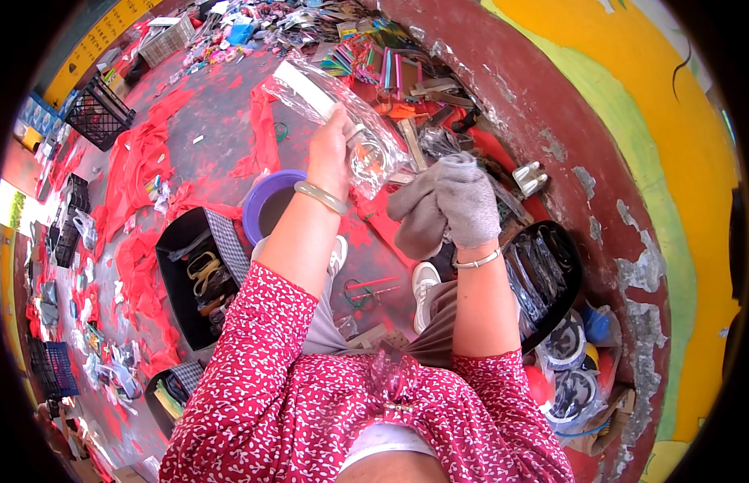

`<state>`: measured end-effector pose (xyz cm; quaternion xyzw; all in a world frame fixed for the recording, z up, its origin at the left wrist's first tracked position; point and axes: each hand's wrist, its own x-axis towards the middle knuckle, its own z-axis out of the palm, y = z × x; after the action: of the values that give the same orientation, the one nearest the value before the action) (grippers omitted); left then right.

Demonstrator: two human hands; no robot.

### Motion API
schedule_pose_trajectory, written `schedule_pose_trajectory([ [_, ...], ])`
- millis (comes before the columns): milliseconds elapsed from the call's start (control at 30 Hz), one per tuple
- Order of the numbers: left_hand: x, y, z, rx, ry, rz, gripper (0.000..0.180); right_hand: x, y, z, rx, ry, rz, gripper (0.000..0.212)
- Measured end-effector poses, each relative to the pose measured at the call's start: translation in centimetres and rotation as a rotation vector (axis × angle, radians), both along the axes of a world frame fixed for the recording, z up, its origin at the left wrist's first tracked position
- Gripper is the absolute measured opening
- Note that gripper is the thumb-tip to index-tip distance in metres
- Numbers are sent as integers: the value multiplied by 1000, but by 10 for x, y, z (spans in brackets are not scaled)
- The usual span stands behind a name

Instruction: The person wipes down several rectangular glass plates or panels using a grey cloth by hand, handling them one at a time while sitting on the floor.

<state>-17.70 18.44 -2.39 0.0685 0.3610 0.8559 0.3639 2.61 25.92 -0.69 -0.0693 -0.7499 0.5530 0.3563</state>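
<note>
At upper centre, a clear plastic bag (376, 165) is clamped by the left hand (330, 149); the right hand (473, 217) is covered by grey cloth (423, 209), so its fingers' state cannot be told. Wiping seems in hand; a steadied bag is called for.

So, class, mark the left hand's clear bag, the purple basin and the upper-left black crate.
Clear bag (375, 158), head view: its lower part.
Purple basin (251, 212), head view: its left rim.
Black crate (100, 116), head view: its latticed side.
</note>
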Motion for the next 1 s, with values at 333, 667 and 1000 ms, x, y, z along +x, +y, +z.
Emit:
schedule_pose_trajectory([
  [333,39,-1,18,-35,134,-45,27,-19,-29,2,-544,146,134,17],
  [667,34,-7,29,16,79,-269,25,-4,-9,-8,-78,-81,61,12],
  [1000,11,-15,28,16,-6,-27,20,-1,-1,16,-97,188,135,33],
])
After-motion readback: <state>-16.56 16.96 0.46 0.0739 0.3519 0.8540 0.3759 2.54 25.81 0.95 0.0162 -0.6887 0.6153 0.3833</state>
